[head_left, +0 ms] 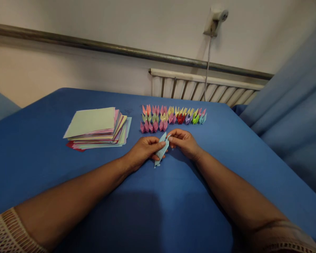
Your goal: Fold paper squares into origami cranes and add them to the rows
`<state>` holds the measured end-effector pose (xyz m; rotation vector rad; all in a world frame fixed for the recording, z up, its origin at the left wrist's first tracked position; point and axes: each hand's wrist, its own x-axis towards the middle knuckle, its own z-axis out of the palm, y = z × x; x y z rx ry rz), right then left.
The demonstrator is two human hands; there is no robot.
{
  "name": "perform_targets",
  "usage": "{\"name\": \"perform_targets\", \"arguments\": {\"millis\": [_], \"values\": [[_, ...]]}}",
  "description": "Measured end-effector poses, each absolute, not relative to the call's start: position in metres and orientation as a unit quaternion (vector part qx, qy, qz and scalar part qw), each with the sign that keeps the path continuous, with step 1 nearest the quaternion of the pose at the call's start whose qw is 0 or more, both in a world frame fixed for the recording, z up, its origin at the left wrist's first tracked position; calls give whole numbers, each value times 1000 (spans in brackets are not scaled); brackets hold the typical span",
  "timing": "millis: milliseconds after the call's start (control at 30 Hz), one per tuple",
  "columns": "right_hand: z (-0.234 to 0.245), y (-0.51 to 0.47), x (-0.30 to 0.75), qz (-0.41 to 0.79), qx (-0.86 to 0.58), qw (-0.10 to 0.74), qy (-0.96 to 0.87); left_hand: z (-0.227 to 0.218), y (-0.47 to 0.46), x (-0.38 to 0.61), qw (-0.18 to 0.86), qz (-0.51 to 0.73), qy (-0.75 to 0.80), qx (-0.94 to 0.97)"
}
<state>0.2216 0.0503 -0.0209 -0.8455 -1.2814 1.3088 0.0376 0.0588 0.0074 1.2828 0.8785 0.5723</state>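
Note:
Both of my hands meet over the middle of a blue table [42, 154]. My left hand [143, 150] pinches a narrow, partly folded light blue paper piece [162, 149] from the left. My right hand [184, 142] pinches its upper end from the right. The paper's lower tip points down toward me, just above the table. Right behind my hands stand several small folded paper figures [171, 117] in pink, yellow, red, purple, green and blue, lined up in rows.
A stack of coloured paper sheets [97, 128] with a pale green top sheet lies to the left of the figures. Behind the table are a wall with a metal rail [121, 49] and a radiator [200, 88]. Blue fabric [292, 105] hangs at the right.

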Motion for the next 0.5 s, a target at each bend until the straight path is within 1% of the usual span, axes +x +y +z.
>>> {"name": "perform_targets", "arguments": {"millis": [167, 500], "values": [[-20, 50, 222, 551, -363, 530, -532, 8, 59, 37, 677, 256, 381, 575], [-17, 46, 221, 606, -318, 530, -501, 5, 61, 35, 680, 265, 358, 582]]}}
